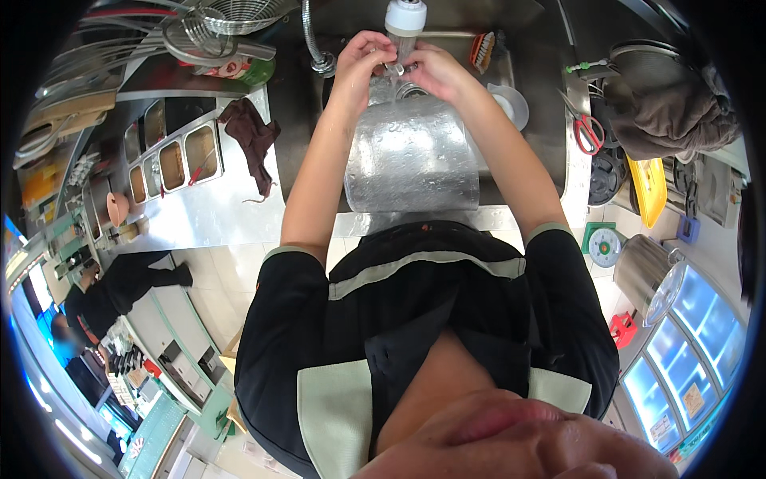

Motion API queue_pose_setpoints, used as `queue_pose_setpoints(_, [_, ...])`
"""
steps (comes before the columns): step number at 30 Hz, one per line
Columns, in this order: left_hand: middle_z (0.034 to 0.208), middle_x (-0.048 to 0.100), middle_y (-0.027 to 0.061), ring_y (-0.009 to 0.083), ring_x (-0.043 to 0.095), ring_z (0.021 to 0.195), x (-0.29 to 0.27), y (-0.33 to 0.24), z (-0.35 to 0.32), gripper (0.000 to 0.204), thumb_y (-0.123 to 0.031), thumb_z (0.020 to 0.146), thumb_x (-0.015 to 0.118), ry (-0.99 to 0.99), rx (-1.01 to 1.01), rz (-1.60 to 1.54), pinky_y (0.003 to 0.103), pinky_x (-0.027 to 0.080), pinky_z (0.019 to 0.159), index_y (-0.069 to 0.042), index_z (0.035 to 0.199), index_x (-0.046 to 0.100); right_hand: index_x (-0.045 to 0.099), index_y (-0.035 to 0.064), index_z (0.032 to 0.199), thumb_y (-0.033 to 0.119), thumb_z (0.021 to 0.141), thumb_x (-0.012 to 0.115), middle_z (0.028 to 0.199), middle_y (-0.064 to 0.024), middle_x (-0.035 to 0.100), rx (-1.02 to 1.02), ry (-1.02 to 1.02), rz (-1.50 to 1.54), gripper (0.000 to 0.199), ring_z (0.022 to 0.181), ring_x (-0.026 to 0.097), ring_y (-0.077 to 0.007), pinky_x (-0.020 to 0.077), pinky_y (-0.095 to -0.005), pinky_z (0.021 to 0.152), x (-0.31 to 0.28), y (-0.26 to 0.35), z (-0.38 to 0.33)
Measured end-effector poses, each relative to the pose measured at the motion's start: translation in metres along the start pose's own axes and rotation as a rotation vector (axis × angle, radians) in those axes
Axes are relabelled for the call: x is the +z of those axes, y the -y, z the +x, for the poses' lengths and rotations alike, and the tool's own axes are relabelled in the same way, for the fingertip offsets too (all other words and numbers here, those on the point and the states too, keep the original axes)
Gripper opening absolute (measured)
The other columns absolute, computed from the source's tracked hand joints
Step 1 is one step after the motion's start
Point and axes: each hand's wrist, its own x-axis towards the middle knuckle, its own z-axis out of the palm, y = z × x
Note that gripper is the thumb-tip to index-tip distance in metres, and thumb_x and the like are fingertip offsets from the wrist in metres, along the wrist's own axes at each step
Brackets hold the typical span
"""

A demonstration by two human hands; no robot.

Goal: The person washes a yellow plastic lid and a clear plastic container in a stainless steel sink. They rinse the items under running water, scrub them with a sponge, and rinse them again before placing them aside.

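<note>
In the head view, the sink (542,120) has its right edge well apart from the right forearm, with bare metal between; its left side likewise leaves room beside the left forearm. Above, the tap (407,17) comes down close to the fingers at 12 o'clock, limiting upward movement, and a hose (309,36) stands at 10 o'clock from the hands.

A small pale piece (398,70), too small to identify, sits at the fingertips under running water. The left hand (363,65) and right hand (437,72) appear to pinch it from 9 and 3 o'clock. A see-through container (411,160), wet, lies at 6 o'clock between the forearms.

A brush (482,53) lies near 3 o'clock, a white bowl (511,106) towards 4. On the surface (239,211), a brown cloth (251,140) and metal trays (199,152) sit at 8 o'clock; farther that way, a co-worker (108,295) leans over.
</note>
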Motion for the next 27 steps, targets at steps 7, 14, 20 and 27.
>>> queue_pose_setpoints(7, [0.090, 0.062, 0.0037, 0.0110, 0.055, 0.084, -0.017, -0.005, -0.016, 0.015, -0.003, 0.074, 0.058, -0.079, 0.113, -0.108, 0.025, 0.034, 0.066, -0.009, 0.087, 0.056, 0.048, -0.0034, 0.112, 0.002, 0.084, 0.044, 0.106, -0.0140, 0.052, 0.056, 0.145, 0.127, 0.029, 0.095, 0.054, -0.0214, 0.0440, -0.0423, 0.090, 0.019, -0.002, 0.007])
queue_pose_setpoints(14, [0.088, 0.063, 0.0055, 0.0123, 0.057, 0.081, -0.009, -0.004, -0.011, 0.011, -0.009, 0.077, 0.062, -0.105, 0.079, -0.162, 0.025, 0.039, 0.066, -0.007, 0.086, 0.055, 0.048, -0.0047, 0.111, 0.027, 0.092, 0.042, 0.106, -0.0151, 0.050, 0.034, 0.049, 0.189, 0.037, 0.103, 0.048, -0.0241, 0.0390, -0.0448, 0.094, 0.019, -0.004, 0.011])
queue_pose_setpoints(20, [0.088, 0.063, 0.0071, 0.0125, 0.058, 0.082, -0.012, 0.004, -0.015, 0.021, -0.005, 0.072, 0.069, -0.071, 0.184, -0.080, 0.026, 0.045, 0.067, -0.006, 0.088, 0.055, 0.036, -0.0061, 0.121, 0.053, 0.091, 0.023, 0.112, -0.0184, 0.045, 0.124, 0.074, 0.406, 0.068, 0.110, 0.042, -0.0303, 0.0340, -0.0475, 0.097, 0.035, 0.007, -0.004])
queue_pose_setpoints(27, [0.085, 0.064, 0.0072, 0.0121, 0.060, 0.078, -0.006, 0.001, -0.023, 0.026, -0.007, 0.071, 0.070, -0.132, 0.177, 0.045, 0.026, 0.046, 0.067, -0.003, 0.091, 0.055, 0.032, -0.0105, 0.121, 0.028, 0.092, 0.027, 0.117, -0.0248, 0.042, 0.087, 0.089, 0.382, 0.049, 0.111, 0.042, -0.0333, 0.0330, -0.0473, 0.099, 0.017, -0.003, -0.008])
